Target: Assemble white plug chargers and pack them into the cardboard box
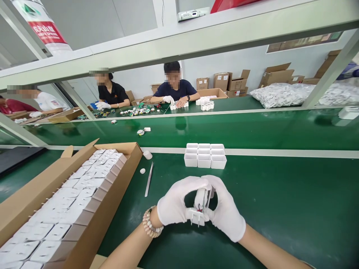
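Between my two white-gloved hands is a small white plug unit (195,214) with metal prongs pointing down. It has a rounded white part and a thin upright board, and a bit of red wire shows at the base. My left hand (175,200) closes round it from the left, thumb low and fingers at the top. From the other side my right hand (228,211) grips the same unit, fingertips meeting the left ones above. Just beyond stand several open white square housings (204,160) in a block. Metal tweezers (149,179) lie to the left.
A long cardboard box (123,186) full of white square units fills the left. Near it are a small white cap (147,154) and disc (143,171). A green conveyor belt (238,129) crosses behind, under a shelf beam (157,48). Several people work across it.
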{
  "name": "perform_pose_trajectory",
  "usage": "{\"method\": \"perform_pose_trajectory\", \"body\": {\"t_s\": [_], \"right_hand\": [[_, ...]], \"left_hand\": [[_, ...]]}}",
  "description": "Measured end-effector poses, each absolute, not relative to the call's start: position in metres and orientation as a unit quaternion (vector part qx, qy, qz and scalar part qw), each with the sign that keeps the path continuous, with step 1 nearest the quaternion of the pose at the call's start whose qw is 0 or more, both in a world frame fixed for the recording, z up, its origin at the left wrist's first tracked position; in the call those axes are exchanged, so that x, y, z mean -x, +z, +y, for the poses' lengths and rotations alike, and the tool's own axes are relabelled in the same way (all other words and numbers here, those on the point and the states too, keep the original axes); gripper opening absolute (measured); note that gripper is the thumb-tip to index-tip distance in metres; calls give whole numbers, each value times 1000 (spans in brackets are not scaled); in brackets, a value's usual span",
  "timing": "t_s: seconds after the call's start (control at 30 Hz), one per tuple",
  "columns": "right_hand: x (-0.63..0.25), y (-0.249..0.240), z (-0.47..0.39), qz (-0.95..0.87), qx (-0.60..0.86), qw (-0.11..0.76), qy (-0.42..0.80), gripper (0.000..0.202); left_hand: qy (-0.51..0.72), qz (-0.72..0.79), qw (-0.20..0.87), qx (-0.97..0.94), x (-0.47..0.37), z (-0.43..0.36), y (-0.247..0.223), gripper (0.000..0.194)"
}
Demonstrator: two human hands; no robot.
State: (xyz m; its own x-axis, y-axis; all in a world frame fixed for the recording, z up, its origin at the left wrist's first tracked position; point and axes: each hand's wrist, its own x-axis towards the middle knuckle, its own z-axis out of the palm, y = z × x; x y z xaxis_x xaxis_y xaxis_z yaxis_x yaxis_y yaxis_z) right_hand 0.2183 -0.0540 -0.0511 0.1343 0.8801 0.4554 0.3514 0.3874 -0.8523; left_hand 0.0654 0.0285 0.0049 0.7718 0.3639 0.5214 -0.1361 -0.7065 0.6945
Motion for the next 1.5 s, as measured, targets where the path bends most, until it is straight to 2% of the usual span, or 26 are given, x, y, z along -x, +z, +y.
{"method": "perform_pose_trajectory", "body": {"t_s": [0.47, 1.5], "right_hand": [[-218, -47, -55, -615, 495, 554, 264, 59], [-217, -49, -55, -607, 519, 546, 252, 62]], "left_hand": [[334, 55, 412, -846, -68, 29, 7, 82], [327, 67, 379, -863, -70, 28, 8, 82]]}}
